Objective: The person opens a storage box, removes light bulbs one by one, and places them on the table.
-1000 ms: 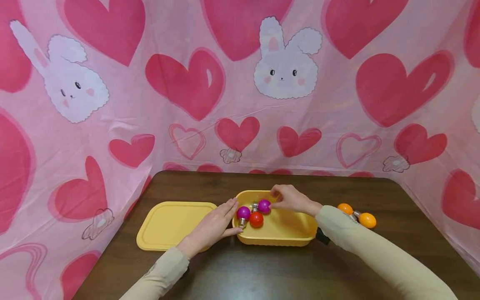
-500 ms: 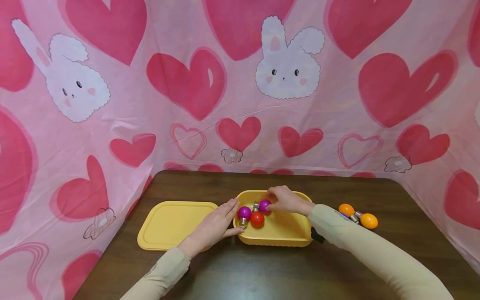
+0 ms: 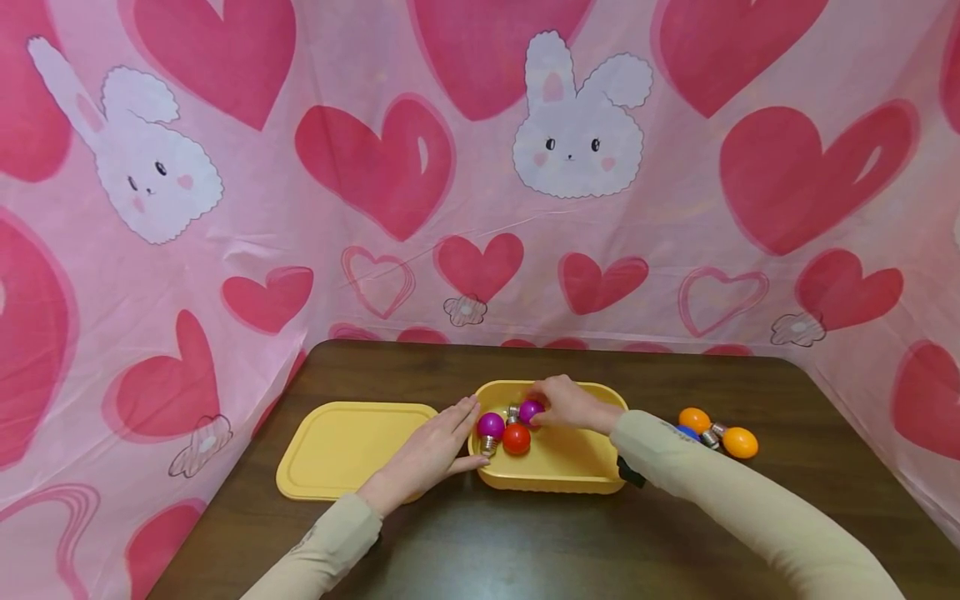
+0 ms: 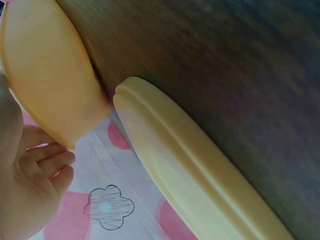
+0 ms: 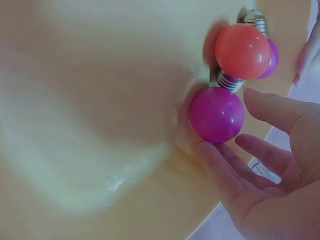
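Note:
A yellow plastic box point(image 3: 555, 483) stands mid-table with two purple light bulbs and a red bulb point(image 3: 516, 439) at its left end. My left hand point(image 3: 427, 446) rests along the box's left end, fingers extended, thumb at the front corner. Inside the box, my right hand point(image 3: 573, 406) is at the back purple bulb point(image 5: 216, 115). In the right wrist view its index fingertip meets the bulb's edge, while the thumb stands slightly apart from it. The other purple bulb point(image 3: 491, 426) lies by the left wall, its metal base toward the front.
The flat yellow lid point(image 3: 345, 450) lies left of the box, partly under my left hand in the head view. Two orange bulbs point(image 3: 741, 442) and a blue bulb point(image 3: 687, 432) lie on the dark wooden table point(image 3: 480, 550) to the right. A pink heart-printed cloth point(image 3: 480, 200) hangs behind.
My right hand has shifted left, closer over the back purple bulb, and the blue bulb has come out from behind the right sleeve. My left hand stays at the box; the bulbs inside have not moved.

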`<action>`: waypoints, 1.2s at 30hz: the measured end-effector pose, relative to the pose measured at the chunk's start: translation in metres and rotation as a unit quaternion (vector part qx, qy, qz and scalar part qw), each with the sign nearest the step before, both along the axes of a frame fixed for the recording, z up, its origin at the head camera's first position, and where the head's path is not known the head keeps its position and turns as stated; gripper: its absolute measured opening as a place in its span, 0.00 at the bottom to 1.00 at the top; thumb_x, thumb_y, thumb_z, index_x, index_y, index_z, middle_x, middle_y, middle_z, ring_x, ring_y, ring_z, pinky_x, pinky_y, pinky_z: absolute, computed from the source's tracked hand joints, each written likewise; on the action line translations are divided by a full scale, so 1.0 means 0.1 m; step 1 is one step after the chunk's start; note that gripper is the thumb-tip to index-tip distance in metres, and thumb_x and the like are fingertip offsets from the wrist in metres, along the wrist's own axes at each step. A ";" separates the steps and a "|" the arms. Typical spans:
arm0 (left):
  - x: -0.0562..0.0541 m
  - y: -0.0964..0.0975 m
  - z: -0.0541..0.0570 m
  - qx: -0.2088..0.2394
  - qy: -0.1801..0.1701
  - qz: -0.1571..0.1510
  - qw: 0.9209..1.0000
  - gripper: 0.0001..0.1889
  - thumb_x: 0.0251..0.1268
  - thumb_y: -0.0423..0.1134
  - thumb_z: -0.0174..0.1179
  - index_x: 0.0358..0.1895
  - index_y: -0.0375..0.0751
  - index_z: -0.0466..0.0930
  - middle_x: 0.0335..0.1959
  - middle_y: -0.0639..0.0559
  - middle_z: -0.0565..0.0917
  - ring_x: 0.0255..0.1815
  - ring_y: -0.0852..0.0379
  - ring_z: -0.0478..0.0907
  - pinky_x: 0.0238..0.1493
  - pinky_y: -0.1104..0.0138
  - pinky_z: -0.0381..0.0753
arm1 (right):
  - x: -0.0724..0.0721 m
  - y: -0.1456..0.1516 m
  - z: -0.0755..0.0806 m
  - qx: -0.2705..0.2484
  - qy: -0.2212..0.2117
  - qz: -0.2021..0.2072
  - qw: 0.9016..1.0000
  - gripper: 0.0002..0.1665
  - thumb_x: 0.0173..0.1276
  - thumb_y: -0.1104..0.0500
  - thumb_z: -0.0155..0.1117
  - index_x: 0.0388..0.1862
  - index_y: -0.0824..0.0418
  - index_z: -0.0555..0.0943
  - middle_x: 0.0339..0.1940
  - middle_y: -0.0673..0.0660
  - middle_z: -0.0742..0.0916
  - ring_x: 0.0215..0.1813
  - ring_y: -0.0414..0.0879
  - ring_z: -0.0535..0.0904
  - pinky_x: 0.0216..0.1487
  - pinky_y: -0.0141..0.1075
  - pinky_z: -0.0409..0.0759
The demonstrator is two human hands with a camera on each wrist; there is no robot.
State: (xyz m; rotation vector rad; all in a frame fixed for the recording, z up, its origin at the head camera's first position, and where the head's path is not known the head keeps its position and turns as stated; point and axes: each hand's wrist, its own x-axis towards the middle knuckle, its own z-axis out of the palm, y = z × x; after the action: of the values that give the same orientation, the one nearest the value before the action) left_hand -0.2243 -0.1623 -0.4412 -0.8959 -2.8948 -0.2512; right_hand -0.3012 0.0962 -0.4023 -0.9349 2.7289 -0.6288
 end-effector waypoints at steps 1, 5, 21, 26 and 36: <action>0.00 0.00 0.00 0.000 -0.001 0.000 1.000 0.45 0.66 0.69 0.50 0.78 0.43 0.56 0.79 0.47 0.61 0.79 0.48 0.61 0.75 0.54 0.68 | 0.01 0.00 0.00 0.003 0.003 0.003 1.000 0.20 0.62 0.61 0.73 0.52 0.67 0.83 0.42 0.60 0.89 0.42 0.50 0.82 0.50 0.40 0.86; -0.01 0.01 0.01 0.002 -0.004 0.001 1.000 0.46 0.66 0.69 0.51 0.78 0.43 0.56 0.79 0.47 0.60 0.79 0.49 0.60 0.75 0.54 0.68 | 0.03 0.00 0.03 0.014 0.005 0.002 1.000 0.18 0.61 0.61 0.74 0.48 0.66 0.83 0.40 0.59 0.88 0.40 0.49 0.80 0.48 0.40 0.86; -0.01 0.03 0.01 -0.003 0.011 -0.004 1.000 0.45 0.66 0.69 0.51 0.77 0.41 0.58 0.79 0.46 0.62 0.78 0.48 0.62 0.74 0.54 0.69 | 0.06 0.00 -0.01 0.040 -0.042 -0.037 0.998 0.18 0.59 0.59 0.75 0.42 0.62 0.76 0.34 0.54 0.83 0.36 0.43 0.74 0.42 0.33 0.82; -0.01 0.03 0.00 -0.005 0.015 -0.005 1.000 0.45 0.66 0.69 0.51 0.77 0.41 0.59 0.78 0.46 0.63 0.78 0.48 0.63 0.74 0.54 0.69 | 0.06 0.02 -0.01 0.040 -0.042 -0.033 0.998 0.18 0.59 0.60 0.75 0.42 0.62 0.76 0.34 0.54 0.82 0.36 0.43 0.74 0.44 0.34 0.82; -0.01 0.02 -0.02 -0.006 0.030 -0.009 0.999 0.45 0.66 0.68 0.52 0.76 0.39 0.60 0.77 0.44 0.64 0.77 0.47 0.64 0.74 0.54 0.70 | 0.09 0.10 0.05 0.055 -0.042 -0.035 0.997 0.15 0.60 0.60 0.74 0.43 0.64 0.81 0.35 0.54 0.84 0.36 0.43 0.75 0.46 0.37 0.84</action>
State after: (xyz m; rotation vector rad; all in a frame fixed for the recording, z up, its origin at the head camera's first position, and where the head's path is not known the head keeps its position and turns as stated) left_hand -0.2252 -0.1606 -0.4433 -0.9157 -2.8374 -0.2054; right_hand -0.2923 0.1058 -0.3976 -0.7740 2.7007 -0.5125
